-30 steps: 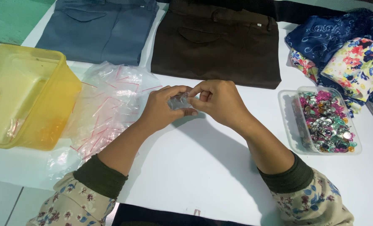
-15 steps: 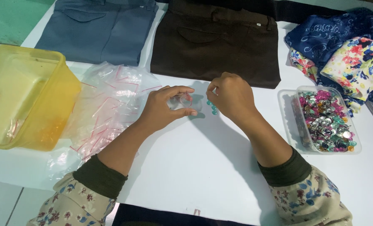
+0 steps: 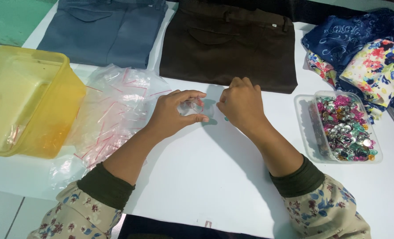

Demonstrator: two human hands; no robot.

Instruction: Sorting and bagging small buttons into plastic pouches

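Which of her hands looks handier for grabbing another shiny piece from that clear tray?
Probably the right hand. It lies nearer the clear tray of shiny pieces on its side, and seems to pinch only something small. The left hand holds a small clear bag and sits farther away.

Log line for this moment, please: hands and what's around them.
left hand: pinching small clear bag | right hand: fingertips down on table beside bag | nearby: pile of clear bags, yellow box, tray of coloured pieces

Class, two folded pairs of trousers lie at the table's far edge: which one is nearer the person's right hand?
The dark brown trousers; the right hand rests just below their hem, while the grey-blue trousers lie further left.
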